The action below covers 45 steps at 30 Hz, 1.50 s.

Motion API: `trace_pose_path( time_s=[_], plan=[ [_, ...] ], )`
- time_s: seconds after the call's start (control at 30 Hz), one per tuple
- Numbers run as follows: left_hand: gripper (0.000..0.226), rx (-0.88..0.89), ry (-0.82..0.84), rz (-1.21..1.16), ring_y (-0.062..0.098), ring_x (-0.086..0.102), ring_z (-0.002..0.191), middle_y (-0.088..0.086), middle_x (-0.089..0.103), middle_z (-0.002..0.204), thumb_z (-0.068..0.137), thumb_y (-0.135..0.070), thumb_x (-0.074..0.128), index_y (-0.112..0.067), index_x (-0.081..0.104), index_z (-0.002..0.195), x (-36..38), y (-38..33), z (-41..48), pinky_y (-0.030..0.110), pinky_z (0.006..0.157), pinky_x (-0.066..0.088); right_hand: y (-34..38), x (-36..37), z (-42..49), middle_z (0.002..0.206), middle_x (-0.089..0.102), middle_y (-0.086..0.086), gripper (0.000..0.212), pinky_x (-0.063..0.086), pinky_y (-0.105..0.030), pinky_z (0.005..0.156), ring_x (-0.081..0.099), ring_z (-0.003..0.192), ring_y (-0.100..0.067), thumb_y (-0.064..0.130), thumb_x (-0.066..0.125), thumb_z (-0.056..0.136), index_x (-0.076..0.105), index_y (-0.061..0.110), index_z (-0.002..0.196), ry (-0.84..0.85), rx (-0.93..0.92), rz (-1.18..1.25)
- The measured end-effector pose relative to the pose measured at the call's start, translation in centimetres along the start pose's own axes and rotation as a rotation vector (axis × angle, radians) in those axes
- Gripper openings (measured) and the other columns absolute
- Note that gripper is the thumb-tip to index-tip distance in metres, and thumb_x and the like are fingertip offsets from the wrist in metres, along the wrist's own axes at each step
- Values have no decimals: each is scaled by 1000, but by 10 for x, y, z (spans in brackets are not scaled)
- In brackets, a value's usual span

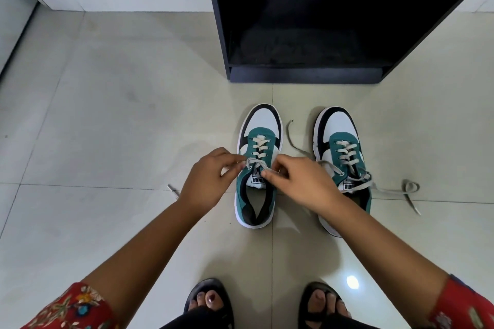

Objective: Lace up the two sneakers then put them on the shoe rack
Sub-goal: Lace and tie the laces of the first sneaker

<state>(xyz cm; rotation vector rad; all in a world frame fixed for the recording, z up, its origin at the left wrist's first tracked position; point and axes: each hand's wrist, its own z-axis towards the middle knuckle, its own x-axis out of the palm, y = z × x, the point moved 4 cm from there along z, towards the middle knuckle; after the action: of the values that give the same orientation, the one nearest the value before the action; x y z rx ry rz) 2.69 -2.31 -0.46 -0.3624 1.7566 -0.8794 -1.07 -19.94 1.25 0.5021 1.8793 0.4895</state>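
We are pinching the two ends of the grey flat lace (254, 164) over the tongue of the left teal, white and black sneaker (258, 165), our left hand (207, 181) nipping one strand and our right hand (302, 181) the other, both sneakers standing on the pale tiled floor (107, 115) just near of the dark open shoe rack (302, 21). If we are loosening either pinch, the crossing is likely going slack. The right matching sneaker (343, 163) is trailing loose lace ends (409, 189) across the floor, risking a snag when lifted.

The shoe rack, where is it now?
In the head view, the dark shoe rack stands on the floor at upper right, just beyond the toes of both sneakers.
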Motion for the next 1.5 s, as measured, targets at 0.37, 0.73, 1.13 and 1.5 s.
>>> trace_pose_path(
  time_s=[0.37, 0.73, 1.13, 1.5],
  plan=[
    [17, -16, -100, 89, 15, 57, 72, -5, 60, 83, 90, -25, 56, -20, 73, 91, -4, 12, -4, 30, 60, 43, -20, -7, -4, 47, 44, 5, 37, 28, -25, 50, 40, 46, -10, 29, 48, 94, 52, 16, 59, 69, 190, 180],
    [18, -61, -112, 76, 16, 57, 71, -4, 60, 80, 90, -25, 57, -18, 73, 89, -2, 22, -6, 31, 59, 42, -29, -1, -7, 45, 40, 3, 37, 14, -13, 57, 45, 35, 2, 28, 48, 94, 54, 10, 62, 76, 226, 207],
    [18, -200, 46, -229, 7, 56, 84, 5, 59, 91, 89, -24, 58, -29, 63, 72, -6, 24, 3, 18, 80, 41, -33, -2, -8, 66, 50, 6, 28, 35, -24, 62, 48, 55, 1, 26, 52, 92, 55, 15, 66, -29, 70, 491],
    [35, -338, 98, -939, 14, 40, 51, 0, 69, 83, 100, -32, 27, -21, 59, 90, -4, -15, 14, 28, 54, 30, -4, 15, 17, 89, 66, -7, 27, 48, -26, 89, 64, 92, -16, 20, 34, 99, 61, 18, 96, -8, 57, 1411]
  ],
)
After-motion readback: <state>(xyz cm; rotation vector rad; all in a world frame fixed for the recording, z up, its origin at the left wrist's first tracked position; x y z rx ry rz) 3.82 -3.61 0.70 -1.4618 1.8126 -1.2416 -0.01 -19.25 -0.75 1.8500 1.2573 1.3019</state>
